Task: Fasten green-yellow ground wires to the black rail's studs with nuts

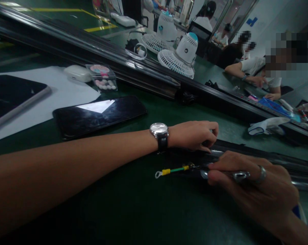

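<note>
My left hand, with a watch on its wrist, has its fingers curled down at a long black bar; what lies inside them is hidden. A silver metal tool is gripped in my right hand, mostly covered by the fingers, so its exact kind does not show. In front of that hand's fingertips is a short green wire with yellow sleeves and a ring terminal at its near-left end. Its other end meets the dark parts close to the tool's tip.
A black phone, a clear box of small balls and a white case lie left of my hands. Behind runs a long dark rail with white fans beyond. A glove lies right; other people sit across.
</note>
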Demonstrator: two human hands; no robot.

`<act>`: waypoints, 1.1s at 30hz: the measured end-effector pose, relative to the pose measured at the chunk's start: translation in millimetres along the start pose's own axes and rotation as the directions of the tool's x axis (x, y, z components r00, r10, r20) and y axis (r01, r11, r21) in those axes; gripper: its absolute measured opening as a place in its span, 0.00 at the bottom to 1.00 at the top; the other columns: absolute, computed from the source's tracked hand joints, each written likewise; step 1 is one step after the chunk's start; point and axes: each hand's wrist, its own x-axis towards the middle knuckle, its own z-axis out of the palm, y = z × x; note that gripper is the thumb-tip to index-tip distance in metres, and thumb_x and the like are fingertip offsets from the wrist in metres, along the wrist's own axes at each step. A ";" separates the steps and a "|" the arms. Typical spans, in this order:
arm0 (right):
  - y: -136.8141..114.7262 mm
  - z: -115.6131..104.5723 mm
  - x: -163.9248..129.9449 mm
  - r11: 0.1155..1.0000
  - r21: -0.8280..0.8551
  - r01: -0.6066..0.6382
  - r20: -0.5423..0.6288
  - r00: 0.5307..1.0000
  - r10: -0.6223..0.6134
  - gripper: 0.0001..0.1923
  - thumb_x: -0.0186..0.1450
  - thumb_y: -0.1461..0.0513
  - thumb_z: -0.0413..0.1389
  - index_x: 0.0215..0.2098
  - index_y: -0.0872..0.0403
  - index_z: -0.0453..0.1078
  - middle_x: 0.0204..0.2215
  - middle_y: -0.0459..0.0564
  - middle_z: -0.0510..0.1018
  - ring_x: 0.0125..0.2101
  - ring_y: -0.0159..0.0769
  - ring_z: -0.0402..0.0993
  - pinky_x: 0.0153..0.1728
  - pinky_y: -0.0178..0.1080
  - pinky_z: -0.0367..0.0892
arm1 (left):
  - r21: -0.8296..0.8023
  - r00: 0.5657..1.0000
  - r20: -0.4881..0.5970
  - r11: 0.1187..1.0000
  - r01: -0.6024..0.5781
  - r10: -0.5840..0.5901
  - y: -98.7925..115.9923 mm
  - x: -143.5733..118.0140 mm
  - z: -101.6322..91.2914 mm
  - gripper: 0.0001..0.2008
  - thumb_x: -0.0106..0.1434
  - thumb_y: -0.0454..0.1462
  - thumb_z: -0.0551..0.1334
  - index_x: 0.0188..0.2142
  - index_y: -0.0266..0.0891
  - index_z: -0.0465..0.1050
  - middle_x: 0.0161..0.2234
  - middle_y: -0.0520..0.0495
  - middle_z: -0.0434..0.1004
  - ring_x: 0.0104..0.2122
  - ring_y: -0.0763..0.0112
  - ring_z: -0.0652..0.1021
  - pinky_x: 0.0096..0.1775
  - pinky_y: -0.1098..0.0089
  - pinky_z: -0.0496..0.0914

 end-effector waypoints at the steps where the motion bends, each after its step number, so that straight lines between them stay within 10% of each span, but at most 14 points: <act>1: 0.1 0.3 -0.6 1.000 -0.005 -0.002 -0.003 1.000 0.002 0.09 0.72 0.57 0.59 0.34 0.50 0.73 0.24 0.44 0.84 0.23 0.33 0.82 0.22 0.32 0.72 | -0.011 1.000 -0.008 1.000 0.001 -0.001 -0.1 0.0 0.3 0.03 0.64 0.36 0.69 0.35 0.39 0.77 0.52 0.44 0.72 0.48 0.64 0.74 0.46 0.67 0.69; 12: 17.6 -20.5 3.4 0.958 0.141 0.251 0.241 0.930 -0.280 0.06 0.68 0.69 0.54 0.40 0.52 0.69 0.30 0.48 0.84 0.30 0.36 0.82 0.34 0.40 0.75 | -0.119 0.999 0.027 0.992 -0.030 0.033 -1.3 -2.2 -5.1 0.05 0.65 0.32 0.65 0.39 0.41 0.80 0.56 0.43 0.70 0.51 0.63 0.74 0.50 0.64 0.70; 19: 30.4 -30.3 -5.1 0.987 0.159 -0.006 0.159 0.987 -0.019 0.01 0.70 0.63 0.58 0.38 0.50 0.70 0.26 0.43 0.78 0.26 0.32 0.77 0.27 0.36 0.70 | -0.091 0.999 -0.045 0.996 -0.008 0.004 0.5 -2.2 -2.3 0.00 0.63 0.34 0.68 0.35 0.40 0.79 0.55 0.43 0.71 0.51 0.61 0.73 0.51 0.60 0.70; 33: 43.4 -12.9 -6.6 0.994 0.084 -0.076 0.300 0.953 0.048 0.07 0.72 0.57 0.58 0.39 0.51 0.74 0.29 0.45 0.82 0.24 0.31 0.77 0.26 0.35 0.66 | -0.022 1.000 0.028 1.000 0.001 0.000 1.3 -2.4 -5.2 0.02 0.66 0.36 0.67 0.37 0.39 0.78 0.53 0.43 0.70 0.50 0.63 0.72 0.50 0.66 0.69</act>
